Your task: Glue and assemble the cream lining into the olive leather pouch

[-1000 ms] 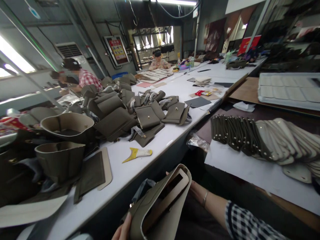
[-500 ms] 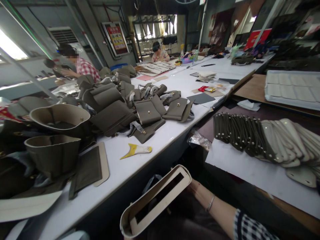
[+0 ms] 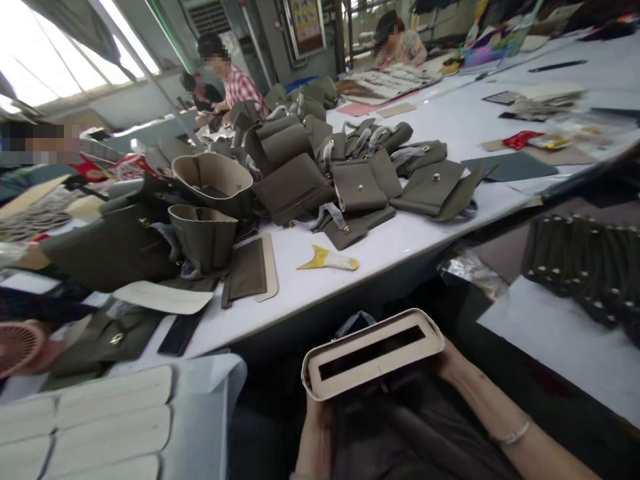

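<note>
An unfinished bag [image 3: 373,363] is held over my lap, with a pale oblong panel facing up. The panel frames a long dark slot, and a thin pale edge runs around it. My left hand [image 3: 319,415] grips the bag's left end from below, and my right hand [image 3: 445,360] grips its right end. Most fingers of both hands are hidden behind the bag. A plastic-wrapped piece [image 3: 356,323] shows just behind its far edge. On the white table [image 3: 300,300] ahead lies a yellow and white forked tool [image 3: 327,259].
Olive bags [image 3: 285,180] are heaped on the table. At lower left, a plastic-lined tray [image 3: 200,400] holds pale oblong pieces [image 3: 113,393]. A pink fan [image 3: 23,347] and a dark phone-like slab [image 3: 180,332] are nearby. Dark straps [image 3: 580,267] lie at right. Other people sit beyond.
The view has swung left, bringing the tray and fan into sight. The bag is now more level, its panel turned further up. My left wrist now shows at its left end.
</note>
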`<state>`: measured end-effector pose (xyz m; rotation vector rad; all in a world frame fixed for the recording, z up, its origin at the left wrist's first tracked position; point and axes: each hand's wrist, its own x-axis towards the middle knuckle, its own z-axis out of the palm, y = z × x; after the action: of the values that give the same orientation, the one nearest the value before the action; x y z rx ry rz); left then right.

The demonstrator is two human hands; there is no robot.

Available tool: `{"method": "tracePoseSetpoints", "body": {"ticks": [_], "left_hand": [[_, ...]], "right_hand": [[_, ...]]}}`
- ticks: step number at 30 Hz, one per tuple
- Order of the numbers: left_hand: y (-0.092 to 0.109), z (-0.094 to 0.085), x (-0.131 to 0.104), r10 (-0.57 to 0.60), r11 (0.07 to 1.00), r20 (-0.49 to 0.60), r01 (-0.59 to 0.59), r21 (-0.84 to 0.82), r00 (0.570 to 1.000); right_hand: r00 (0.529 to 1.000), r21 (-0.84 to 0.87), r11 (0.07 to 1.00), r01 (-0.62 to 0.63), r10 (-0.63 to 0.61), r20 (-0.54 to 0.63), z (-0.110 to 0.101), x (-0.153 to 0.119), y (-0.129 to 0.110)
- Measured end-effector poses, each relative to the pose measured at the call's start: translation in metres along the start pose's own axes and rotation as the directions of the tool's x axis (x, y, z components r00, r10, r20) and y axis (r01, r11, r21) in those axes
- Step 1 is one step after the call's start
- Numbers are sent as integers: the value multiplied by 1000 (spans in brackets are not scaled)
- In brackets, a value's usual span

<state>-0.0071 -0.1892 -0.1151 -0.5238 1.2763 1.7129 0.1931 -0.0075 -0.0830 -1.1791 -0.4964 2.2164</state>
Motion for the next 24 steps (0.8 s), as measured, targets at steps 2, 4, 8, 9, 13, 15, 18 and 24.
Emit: {"method": "tracePoseSetpoints", "body": {"ticks": [2,4,8,9,13,15,18,24], "left_hand": [[3,4,-9,-1,1000,6,1,-15,1000],[4,7,-20,-27,999,28,28,-20,999],[9,8,-34,-12,992,14,10,124,1000],[12,8,-33,27,981,4,-28,190,1000],[26,7,-27,68,948,4,-66,310,998],[28,7,-25,61,942,-6,-55,332,998],[27,7,-23,74,930,-34,-57,362,997],[29,5,-17,89,906,-50,-60,419,995]], "right_hand": [[998,-13,998,-57,57,3,1,-13,-5],[993,12,993,-119,119,9,0,-26,-9],[977,71,980,-184,191,-96,-1,-35,-11],[974,73,980,-187,194,-120,0,-33,-12],[977,103,974,-204,210,-47,12,-26,-17],[976,140,966,-216,212,46,20,-28,-19],[982,167,970,-174,159,100,25,-32,-21],[996,82,994,-73,76,-40,28,-35,-21]]}}
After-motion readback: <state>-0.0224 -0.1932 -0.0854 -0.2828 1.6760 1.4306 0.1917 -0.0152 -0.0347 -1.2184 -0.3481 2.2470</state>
